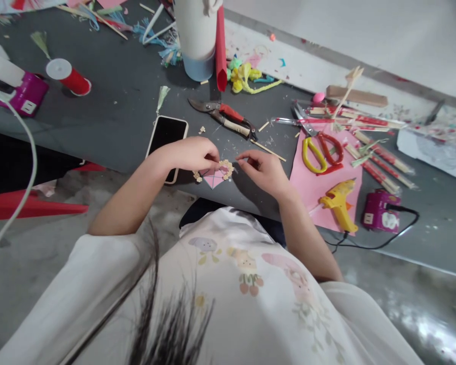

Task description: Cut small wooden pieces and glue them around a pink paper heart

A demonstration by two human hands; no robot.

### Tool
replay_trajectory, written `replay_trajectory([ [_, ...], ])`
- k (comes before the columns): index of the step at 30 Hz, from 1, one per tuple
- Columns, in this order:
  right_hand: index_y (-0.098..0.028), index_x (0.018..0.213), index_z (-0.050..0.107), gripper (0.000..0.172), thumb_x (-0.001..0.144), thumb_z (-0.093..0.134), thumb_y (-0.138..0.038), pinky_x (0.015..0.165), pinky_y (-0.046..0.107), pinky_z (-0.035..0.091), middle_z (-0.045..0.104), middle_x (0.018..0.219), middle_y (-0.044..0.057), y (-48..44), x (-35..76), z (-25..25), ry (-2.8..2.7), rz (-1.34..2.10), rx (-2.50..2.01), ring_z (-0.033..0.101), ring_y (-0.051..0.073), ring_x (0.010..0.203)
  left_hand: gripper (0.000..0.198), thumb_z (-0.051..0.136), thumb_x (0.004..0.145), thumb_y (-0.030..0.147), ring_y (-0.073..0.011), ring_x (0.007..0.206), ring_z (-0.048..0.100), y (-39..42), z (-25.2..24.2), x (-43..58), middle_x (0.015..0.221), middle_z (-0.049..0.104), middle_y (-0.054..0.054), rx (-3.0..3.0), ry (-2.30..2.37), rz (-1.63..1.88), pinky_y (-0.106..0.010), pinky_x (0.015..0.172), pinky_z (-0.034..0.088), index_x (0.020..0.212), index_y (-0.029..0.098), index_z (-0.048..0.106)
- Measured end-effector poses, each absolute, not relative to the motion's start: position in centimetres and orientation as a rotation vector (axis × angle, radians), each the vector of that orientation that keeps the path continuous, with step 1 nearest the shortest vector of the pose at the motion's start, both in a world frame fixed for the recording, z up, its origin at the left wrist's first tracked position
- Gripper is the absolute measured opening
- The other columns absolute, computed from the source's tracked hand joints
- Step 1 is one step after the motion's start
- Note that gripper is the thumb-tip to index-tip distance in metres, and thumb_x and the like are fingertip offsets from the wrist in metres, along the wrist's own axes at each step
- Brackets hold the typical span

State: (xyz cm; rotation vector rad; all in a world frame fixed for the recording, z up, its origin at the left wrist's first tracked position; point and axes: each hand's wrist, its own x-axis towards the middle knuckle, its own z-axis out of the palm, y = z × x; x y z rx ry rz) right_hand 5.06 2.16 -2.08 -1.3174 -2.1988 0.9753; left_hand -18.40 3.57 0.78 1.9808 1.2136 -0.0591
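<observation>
A small pink paper piece (pixel 213 181) with drawn lines and a border of tiny beige bits (pixel 225 170) lies near the front edge of the table. My left hand (pixel 196 153) reaches over it from the left, its fingers bent and closed on its upper edge. Just right of the piece, my right hand (pixel 264 170) is apart from it, with thumb and fingertips pinched together; anything between them is too small to make out. A phone (pixel 168 133) in a pale case lies partly under my left forearm. A few loose beige bits (pixel 201 130) sit beyond my left hand.
Pruning shears (pixel 228 117) lie beyond my hands. On the right, scissors (pixel 321 151) and a yellow glue gun (pixel 341 203) rest on pink paper (pixel 302 190), its cord running to a purple power box (pixel 382 210). A red thread spool (pixel 70 77) and a white-and-blue bottle (pixel 198 45) stand farther back.
</observation>
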Motion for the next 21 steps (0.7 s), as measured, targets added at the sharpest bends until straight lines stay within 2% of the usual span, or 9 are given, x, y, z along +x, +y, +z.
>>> replay_trajectory([
  [8, -0.017, 0.098, 0.075, 0.025, 0.089, 0.055, -0.029, 0.063, 0.025, 0.038, 0.065, 0.066, 0.000, 1.8, 5.5, -2.3, -2.193, 1.008, -1.331, 0.050, 0.012, 0.058, 0.034, 0.054, 0.077, 0.025, -0.0153, 0.069, 0.063, 4.4, 0.7, -17.3, 0.082, 0.075, -0.002, 2.137, 1.161, -0.165, -0.024, 0.063, 0.037, 0.104, 0.021, 0.075],
  [13, -0.018, 0.098, 0.075, 0.025, 0.089, 0.055, -0.029, 0.063, 0.026, 0.038, 0.068, 0.070, 0.001, 1.8, 5.5, -2.5, -2.195, 1.012, -1.343, 0.052, 0.013, 0.059, 0.031, 0.055, 0.080, 0.028, -0.0195, 0.080, 0.065, 3.7, 0.8, -17.2, 0.091, 0.075, -0.004, 2.226, 1.269, -0.104, -0.027, 0.070, 0.042, 0.103, 0.022, 0.075],
  [16, -0.018, 0.097, 0.075, 0.025, 0.089, 0.055, -0.029, 0.063, 0.025, 0.039, 0.070, 0.073, 0.002, 1.8, 5.4, -2.6, -2.198, 1.001, -1.350, 0.053, 0.014, 0.060, 0.030, 0.055, 0.084, 0.032, -0.0209, 0.087, 0.066, 3.5, 0.3, -17.5, 0.093, 0.074, -0.004, 2.271, 1.274, -0.059, -0.029, 0.079, 0.044, 0.102, 0.022, 0.075],
  [21, -0.018, 0.097, 0.075, 0.024, 0.089, 0.054, -0.028, 0.063, 0.026, 0.038, 0.070, 0.073, 0.002, 1.9, 4.9, -2.5, -2.252, 0.947, -1.360, 0.055, 0.014, 0.062, 0.029, 0.051, 0.089, 0.029, -0.0232, 0.104, 0.063, 2.6, -0.2, -18.2, 0.099, 0.074, -0.005, 2.372, 1.230, 0.089, -0.037, 0.095, 0.043, 0.104, 0.021, 0.074],
])
